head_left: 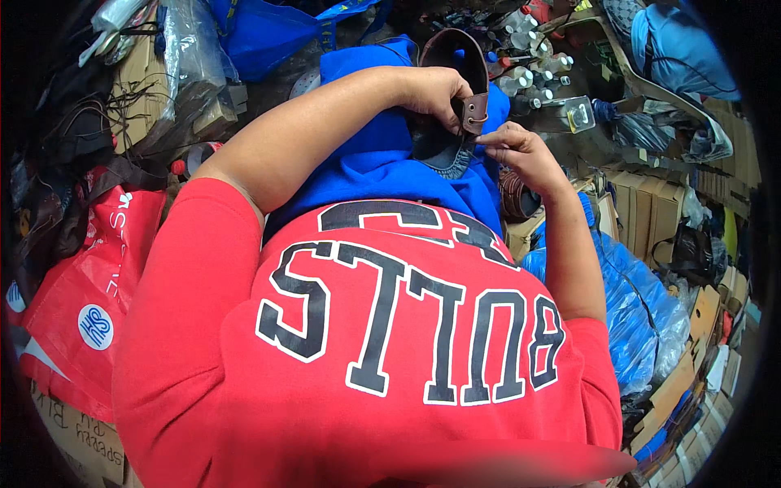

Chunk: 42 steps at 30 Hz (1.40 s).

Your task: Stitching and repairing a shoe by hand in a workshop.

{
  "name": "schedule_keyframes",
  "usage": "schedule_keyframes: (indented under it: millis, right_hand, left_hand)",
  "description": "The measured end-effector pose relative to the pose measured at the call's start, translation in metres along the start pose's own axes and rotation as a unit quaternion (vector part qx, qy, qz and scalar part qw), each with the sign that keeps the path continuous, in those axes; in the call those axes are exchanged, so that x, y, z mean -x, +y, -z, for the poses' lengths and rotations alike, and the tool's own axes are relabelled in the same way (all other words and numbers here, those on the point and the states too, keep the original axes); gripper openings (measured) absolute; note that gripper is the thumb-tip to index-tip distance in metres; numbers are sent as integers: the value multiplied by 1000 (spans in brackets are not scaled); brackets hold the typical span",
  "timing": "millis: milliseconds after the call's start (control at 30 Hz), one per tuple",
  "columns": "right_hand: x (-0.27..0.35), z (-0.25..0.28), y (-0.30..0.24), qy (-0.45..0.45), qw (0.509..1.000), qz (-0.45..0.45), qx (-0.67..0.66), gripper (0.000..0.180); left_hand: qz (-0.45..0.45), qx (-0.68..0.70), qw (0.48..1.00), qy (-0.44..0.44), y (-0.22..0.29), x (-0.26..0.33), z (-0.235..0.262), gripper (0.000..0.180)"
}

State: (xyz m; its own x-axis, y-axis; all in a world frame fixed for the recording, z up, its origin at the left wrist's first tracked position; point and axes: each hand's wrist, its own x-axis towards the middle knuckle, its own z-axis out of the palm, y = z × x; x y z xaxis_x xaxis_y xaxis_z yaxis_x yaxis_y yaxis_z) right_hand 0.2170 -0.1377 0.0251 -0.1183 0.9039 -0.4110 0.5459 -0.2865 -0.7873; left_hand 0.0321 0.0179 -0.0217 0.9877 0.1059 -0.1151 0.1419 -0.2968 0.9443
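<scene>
A brown leather shoe (475,114) with metal eyelets and a short piece of lace lies over my lap, on a blue cloth (358,154). Its dark, stitched toe part points toward me. My left hand (438,96) is closed on the shoe's side, thumb and fingers by the eyelet flap. My right hand (521,154) comes from the right with thumb and forefinger pinched together at the shoe's edge, just below the eyelets. Whatever is between those fingertips is too small to make out.
Several small clear bottles (525,77) stand beyond my right hand, near a square jar (579,115). Blue plastic wrapping (622,301) and cardboard boxes (643,203) crowd the right side. On the left are a red bag (98,268) and tangled dark cords (134,98).
</scene>
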Motion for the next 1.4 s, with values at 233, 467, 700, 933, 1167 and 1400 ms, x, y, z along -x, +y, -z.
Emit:
schedule_keyframes:
  millis: [233, 467, 700, 933, 1167, 1400]
  right_hand:
    - [-7, -1, 17, -24, 995, 15, -93, 21]
    - [-1, -2, 7, -23, 997, 6, -69, 21]
    - [10, -5, -16, 36, 996, 25, 72, 23]
    - [7, -10, -24, 36, 998, 13, 53, 21]
    - [-2, -4, 10, -11, 997, 6, -73, 21]
    - [-6, -6, 15, -22, 995, 13, -101, 20]
  left_hand:
    - [-9, 17, 1000, 6, -5, 1, -2, 28]
    - [45, 67, 997, -11, 5, 6, -1, 24]
    - [37, 81, 995, -40, -1, 3, 2, 24]
    - [22, 87, 996, -28, -3, -1, -4, 26]
    - [14, 71, 996, -50, -3, 0, 2, 31]
    - [14, 29, 999, -16, -3, 1, -3, 31]
